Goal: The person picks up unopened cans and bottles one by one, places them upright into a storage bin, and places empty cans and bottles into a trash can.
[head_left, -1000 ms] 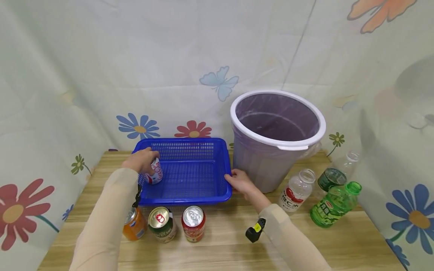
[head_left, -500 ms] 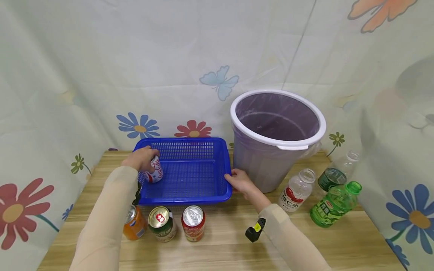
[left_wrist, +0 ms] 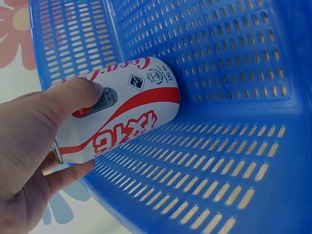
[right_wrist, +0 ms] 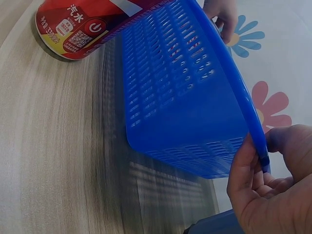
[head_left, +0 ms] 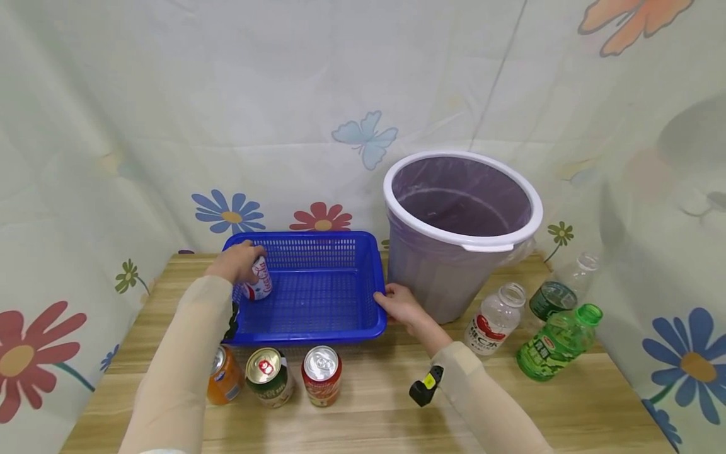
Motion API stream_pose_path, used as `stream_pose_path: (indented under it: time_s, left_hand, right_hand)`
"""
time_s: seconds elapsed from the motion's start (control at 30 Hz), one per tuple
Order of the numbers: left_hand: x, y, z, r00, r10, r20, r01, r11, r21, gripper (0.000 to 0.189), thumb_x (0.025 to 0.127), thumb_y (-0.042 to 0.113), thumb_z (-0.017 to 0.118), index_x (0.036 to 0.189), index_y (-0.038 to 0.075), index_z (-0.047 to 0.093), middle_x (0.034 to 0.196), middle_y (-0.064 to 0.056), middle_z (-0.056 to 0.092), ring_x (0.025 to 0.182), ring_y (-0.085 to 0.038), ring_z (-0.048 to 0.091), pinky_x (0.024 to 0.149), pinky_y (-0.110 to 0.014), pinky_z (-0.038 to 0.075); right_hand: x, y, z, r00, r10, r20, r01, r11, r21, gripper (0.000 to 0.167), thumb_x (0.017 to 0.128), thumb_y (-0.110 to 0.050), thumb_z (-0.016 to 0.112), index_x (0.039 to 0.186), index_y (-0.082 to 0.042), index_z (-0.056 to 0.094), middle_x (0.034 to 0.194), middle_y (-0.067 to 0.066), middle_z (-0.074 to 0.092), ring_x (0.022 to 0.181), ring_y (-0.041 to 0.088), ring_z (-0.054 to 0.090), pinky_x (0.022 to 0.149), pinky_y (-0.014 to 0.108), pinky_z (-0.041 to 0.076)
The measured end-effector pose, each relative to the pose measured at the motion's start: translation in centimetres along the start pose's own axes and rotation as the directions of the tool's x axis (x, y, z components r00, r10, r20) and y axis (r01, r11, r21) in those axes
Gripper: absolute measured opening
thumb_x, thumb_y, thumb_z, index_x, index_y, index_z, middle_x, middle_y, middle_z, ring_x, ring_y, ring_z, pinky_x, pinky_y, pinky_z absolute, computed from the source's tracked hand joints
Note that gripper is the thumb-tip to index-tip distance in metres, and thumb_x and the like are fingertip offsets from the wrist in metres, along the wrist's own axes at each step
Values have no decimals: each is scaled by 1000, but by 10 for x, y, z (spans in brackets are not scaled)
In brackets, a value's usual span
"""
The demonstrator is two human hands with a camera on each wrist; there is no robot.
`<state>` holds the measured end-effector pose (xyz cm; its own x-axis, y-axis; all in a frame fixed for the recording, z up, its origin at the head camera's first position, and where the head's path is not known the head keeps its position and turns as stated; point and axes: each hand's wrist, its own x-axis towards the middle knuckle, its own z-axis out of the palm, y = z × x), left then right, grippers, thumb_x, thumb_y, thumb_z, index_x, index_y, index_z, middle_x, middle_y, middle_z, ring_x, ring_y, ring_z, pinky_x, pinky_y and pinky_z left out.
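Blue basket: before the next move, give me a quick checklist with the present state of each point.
1. Left hand gripping the white Coca-Cola can: ok, thumb and fingers pinch it near its top.
2. Can inside the blue basket: ok, at the left end.
3. Can's base resting on the basket floor: cannot tell, no view settles contact.
4. Right hand holding the basket: ok, it pinches the right rim.
5. Space along the basket's front free: not ok, the orange can, green can and red can stand close by.
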<state>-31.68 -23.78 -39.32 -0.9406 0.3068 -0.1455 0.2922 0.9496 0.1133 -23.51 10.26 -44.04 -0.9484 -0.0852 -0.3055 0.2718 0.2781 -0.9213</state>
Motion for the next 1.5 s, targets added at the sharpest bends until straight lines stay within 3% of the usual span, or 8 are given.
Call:
stream_pose_path:
  time_s: [0.3, 0.67, 1.5]
  left_hand:
    - [4, 0, -1, 999, -42, -2, 42, 999, -2, 60, 71, 9, 75, 126, 6, 52, 119, -25, 48, 109, -43, 49, 85, -56, 46]
    - [7, 7, -9, 997, -78, -19, 78, 997, -5, 59, 73, 8, 73, 128, 7, 51, 126, -28, 42, 116, -48, 40, 88, -63, 41]
    - [16, 7, 0, 992, -116, -38, 116, 993, -16, 56, 76, 6, 70, 129, 11, 50, 128, -28, 38, 117, -48, 37, 87, -64, 41]
  right_hand:
    - [0, -2, 1, 1000, 8, 22, -8, 1000, 16, 30, 92, -16, 51, 114, 5, 51, 106, 26, 62, 93, 35, 64, 71, 38, 56]
    - [1, -4, 0, 1000, 1, 6, -1, 1000, 3, 32, 91, -16, 52, 114, 5, 51, 106, 24, 62, 91, 34, 64, 65, 34, 57]
    - [1, 1, -1, 1000, -5, 4, 5, 1000, -22, 31, 92, -16, 51, 114, 5, 51, 104, 24, 62, 88, 33, 65, 66, 36, 57]
